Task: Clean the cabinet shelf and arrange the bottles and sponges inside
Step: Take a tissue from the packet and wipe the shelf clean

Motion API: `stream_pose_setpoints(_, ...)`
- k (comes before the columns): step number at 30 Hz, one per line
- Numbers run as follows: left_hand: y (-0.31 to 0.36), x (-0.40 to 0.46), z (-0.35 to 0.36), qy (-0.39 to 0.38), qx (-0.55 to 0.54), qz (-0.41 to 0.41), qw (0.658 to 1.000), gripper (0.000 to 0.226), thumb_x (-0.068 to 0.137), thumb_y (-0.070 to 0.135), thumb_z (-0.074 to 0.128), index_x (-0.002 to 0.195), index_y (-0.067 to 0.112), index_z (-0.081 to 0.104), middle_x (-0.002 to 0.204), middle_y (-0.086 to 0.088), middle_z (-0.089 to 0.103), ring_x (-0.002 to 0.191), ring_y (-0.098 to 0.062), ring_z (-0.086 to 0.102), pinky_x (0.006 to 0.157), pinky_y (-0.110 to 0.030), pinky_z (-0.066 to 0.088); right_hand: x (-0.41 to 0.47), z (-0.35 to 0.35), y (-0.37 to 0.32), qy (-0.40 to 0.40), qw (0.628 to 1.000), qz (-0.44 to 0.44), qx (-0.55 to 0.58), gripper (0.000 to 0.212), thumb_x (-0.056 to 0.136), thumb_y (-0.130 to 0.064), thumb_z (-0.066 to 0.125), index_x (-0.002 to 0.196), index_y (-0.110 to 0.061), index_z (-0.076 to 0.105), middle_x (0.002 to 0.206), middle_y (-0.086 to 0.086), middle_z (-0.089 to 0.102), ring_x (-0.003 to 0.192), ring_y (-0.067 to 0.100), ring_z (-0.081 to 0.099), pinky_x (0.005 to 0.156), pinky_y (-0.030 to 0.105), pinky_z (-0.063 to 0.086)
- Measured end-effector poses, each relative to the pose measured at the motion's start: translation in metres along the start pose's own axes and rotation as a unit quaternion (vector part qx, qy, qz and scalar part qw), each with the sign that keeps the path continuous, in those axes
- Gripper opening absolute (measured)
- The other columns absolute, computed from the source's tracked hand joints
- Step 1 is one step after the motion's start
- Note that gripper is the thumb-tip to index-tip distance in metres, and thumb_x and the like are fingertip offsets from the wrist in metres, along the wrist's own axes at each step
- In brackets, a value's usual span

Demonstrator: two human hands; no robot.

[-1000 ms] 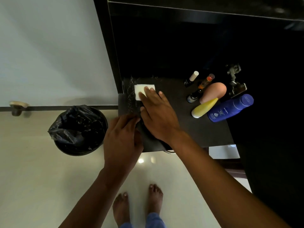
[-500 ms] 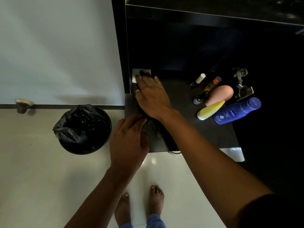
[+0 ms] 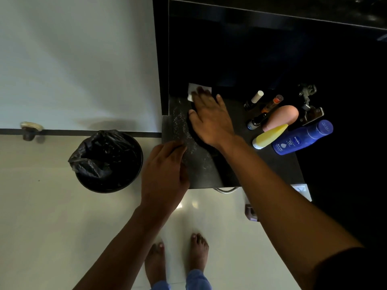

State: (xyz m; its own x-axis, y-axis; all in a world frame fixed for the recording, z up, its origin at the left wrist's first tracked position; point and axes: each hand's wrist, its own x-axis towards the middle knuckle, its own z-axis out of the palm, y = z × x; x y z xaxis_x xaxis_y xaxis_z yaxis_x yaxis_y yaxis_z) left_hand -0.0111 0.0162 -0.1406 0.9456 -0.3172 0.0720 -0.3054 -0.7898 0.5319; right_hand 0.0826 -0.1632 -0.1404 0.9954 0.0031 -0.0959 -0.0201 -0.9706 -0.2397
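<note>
Right hand: your right hand (image 3: 211, 120) lies flat on the shelf (image 3: 240, 164), fingers straight and spread, fingertips pressing a white wipe (image 3: 193, 90) at the back left of the shelf. Nothing gripped, just pressed.
Left hand: your left hand (image 3: 165, 174) sits at the shelf's front left edge, fingers bent with tips at the edge. Cannot tell whether it has hold of anything (the fingertips are dark against the shelf).
Shelf: dark surface with pale specks (image 3: 180, 122) scattered along the left side, between your two hands.
Bottles: all grouped at the shelf's right, well apart from both hands. Blue bottle (image 3: 301, 137) lying on its side, yellow bottle (image 3: 270, 136) lying just beside it on the left, touching or nearly so.
Small bottles: white-capped vial (image 3: 256, 97), orange vial (image 3: 273, 103) and a dark vial (image 3: 254, 122), all behind the yellow one.
Sponge: peach egg-shaped sponge (image 3: 282, 118) between the vials and the blue bottle.
Hinge: metal hinge (image 3: 308, 103) at the right, behind the sponge.
Bin: black-lined bin (image 3: 106, 162) on the floor (image 3: 41, 227), left of your left hand.
Feet: your bare feet (image 3: 178, 260) on the floor below the shelf edge.
</note>
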Motion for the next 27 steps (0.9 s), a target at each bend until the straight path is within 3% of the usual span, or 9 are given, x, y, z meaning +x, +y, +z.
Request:
stream_pose_setpoints(6, -0.008, -0.016, -0.007, 0.036, -0.030, -0.039, 0.998, 0.052, 0.099, 0.028, 0.040, 0.143, 0.006, 0.055, 0.144, -0.012, 0.057, 0.134, -0.024, 0.051, 0.114, -0.024, 0.029, -0.024, 0.017, -0.025, 0.004, 0.999, -0.049, -0.002, 0.058, 0.109, -0.034, 0.031, 0.164, -0.015, 0.025, 0.173, 0.006, 0.018, 0.160, 0.019, 0.013, 0.131, 0.044, 0.001)
stream_pose_setpoints(11, -0.016, -0.032, -0.010, 0.039, -0.037, -0.042, 0.998, 0.058, 0.098, 0.037, 0.036, 0.141, 0.003, 0.056, 0.142, -0.016, 0.060, 0.132, -0.028, 0.055, 0.111, -0.030, 0.034, -0.102, 0.030, -0.038, -0.012, 0.997, -0.079, 0.012, 0.060, 0.108, -0.036, 0.029, 0.163, -0.014, 0.025, 0.172, 0.007, 0.022, 0.160, 0.021, 0.017, 0.131, 0.045, 0.009)
stream_pose_setpoints(15, -0.020, -0.039, -0.007, 0.021, -0.017, -0.039, 0.999, 0.054, 0.098, 0.033, 0.036, 0.144, 0.011, 0.056, 0.146, -0.009, 0.058, 0.135, -0.023, 0.052, 0.113, -0.018, 0.025, -0.148, 0.024, -0.025, -0.040, 0.996, -0.075, -0.005, 0.060, 0.111, -0.042, 0.022, 0.165, -0.015, 0.020, 0.173, 0.004, 0.016, 0.161, 0.016, 0.010, 0.131, 0.042, 0.006)
stream_pose_setpoints(21, -0.022, -0.042, -0.005, 0.007, -0.002, -0.051, 0.999, 0.054, 0.094, 0.007, 0.055, 0.147, 0.010, 0.054, 0.150, -0.007, 0.055, 0.141, -0.024, 0.047, 0.119, -0.026, 0.027, -0.096, 0.014, 0.003, 0.004, 0.999, 0.031, -0.012, 0.065, 0.106, -0.043, 0.017, 0.163, -0.012, 0.026, 0.172, 0.008, 0.022, 0.160, 0.019, 0.016, 0.131, 0.043, 0.003)
stream_pose_setpoints(27, -0.023, -0.038, -0.008, 0.018, -0.018, -0.031, 0.999, 0.063, 0.090, 0.030, 0.033, 0.144, 0.008, 0.058, 0.146, -0.009, 0.059, 0.137, -0.025, 0.051, 0.119, -0.031, 0.032, -0.042, 0.018, -0.025, 0.002, 0.999, 0.035, 0.005, 0.063, 0.110, -0.043, 0.023, 0.165, -0.013, 0.017, 0.174, 0.008, 0.010, 0.161, 0.020, 0.004, 0.131, 0.044, 0.000)
